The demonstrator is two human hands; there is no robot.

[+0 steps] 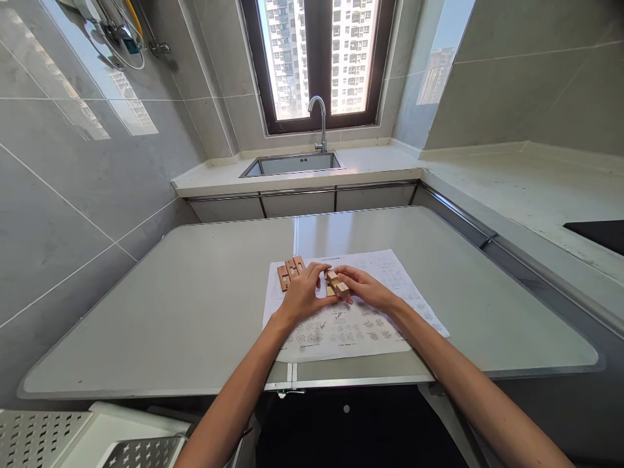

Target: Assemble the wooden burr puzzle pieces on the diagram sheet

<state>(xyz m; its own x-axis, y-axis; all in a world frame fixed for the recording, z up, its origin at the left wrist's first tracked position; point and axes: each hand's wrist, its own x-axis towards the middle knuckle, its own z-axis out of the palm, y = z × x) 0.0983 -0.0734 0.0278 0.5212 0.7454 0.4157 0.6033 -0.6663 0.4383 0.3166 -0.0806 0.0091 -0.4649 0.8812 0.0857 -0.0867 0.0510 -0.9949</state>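
Between my two hands are several notched wooden blocks (336,283), fitted together like part of a burr puzzle, just above a printed paper sheet (292,355). My left hand (303,288) grips their left side, with its thumb and fingers curved around them. Closed on the right side is my right hand (363,286), some of its fingers hidden behind the wood. A few more notched wooden blocks (291,270) lie side by side on the sheet, just beyond my left hand. Small diagrams and a handwritten check mark show on the paper.
Under the sheet is a pale folding table (170,312) with a centre seam. Beyond it stands a white counter (380,158) with a sink (292,164) and a faucet (322,123). A perforated white rack (97,429) is at the lower left.
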